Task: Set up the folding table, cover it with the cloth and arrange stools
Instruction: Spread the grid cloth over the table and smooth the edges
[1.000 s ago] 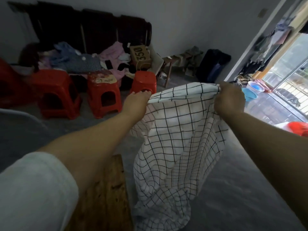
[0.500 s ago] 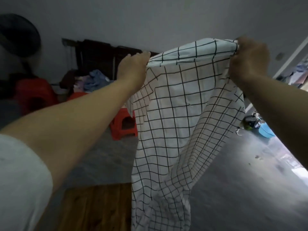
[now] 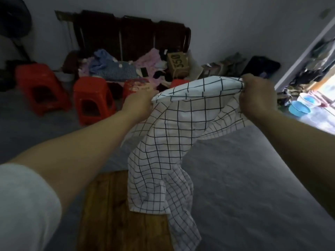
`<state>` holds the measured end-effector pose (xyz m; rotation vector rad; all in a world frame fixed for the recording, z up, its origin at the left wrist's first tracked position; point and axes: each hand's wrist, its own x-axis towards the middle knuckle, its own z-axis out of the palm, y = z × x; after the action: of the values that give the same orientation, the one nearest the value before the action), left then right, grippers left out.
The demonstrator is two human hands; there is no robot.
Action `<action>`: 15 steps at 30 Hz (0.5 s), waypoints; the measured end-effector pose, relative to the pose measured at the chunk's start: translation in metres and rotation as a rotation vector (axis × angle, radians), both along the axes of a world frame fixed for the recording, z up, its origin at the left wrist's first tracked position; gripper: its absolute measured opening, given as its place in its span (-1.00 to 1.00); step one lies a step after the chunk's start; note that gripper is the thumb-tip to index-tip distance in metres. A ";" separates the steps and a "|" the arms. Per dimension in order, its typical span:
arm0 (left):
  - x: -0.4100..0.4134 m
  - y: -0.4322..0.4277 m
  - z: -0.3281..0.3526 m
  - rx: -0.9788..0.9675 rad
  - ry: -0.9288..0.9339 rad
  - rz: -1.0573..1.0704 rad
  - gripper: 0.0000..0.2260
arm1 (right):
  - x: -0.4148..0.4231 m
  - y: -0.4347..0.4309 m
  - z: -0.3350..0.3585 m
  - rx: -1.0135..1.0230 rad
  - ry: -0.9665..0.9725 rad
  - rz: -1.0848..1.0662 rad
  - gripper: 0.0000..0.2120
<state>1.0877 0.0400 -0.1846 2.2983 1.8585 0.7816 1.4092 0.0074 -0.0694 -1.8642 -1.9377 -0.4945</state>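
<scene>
The left hand (image 3: pixel 139 104) and right hand (image 3: pixel 257 98) each grip the top edge of the cloth (image 3: pixel 181 127). It hangs twisted near the tabletop (image 3: pixel 112 214). It could land crooked because of the twist.

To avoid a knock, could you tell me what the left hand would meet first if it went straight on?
Probably the red stool with the patterned top, just beyond the left hand gripping the cloth; depth is unclear.

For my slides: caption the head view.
The left hand and right hand grip the checked cloth above the wooden table, red stools beyond.
</scene>
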 end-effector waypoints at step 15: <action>0.164 0.080 -0.092 -0.361 0.249 -0.060 -0.85 | 0.159 0.063 -0.118 -0.230 0.172 -0.209 -0.83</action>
<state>1.2513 0.1202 -0.2766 2.2796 1.8276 0.1362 1.5685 0.0703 -0.1873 -2.1890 -1.7584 -0.1682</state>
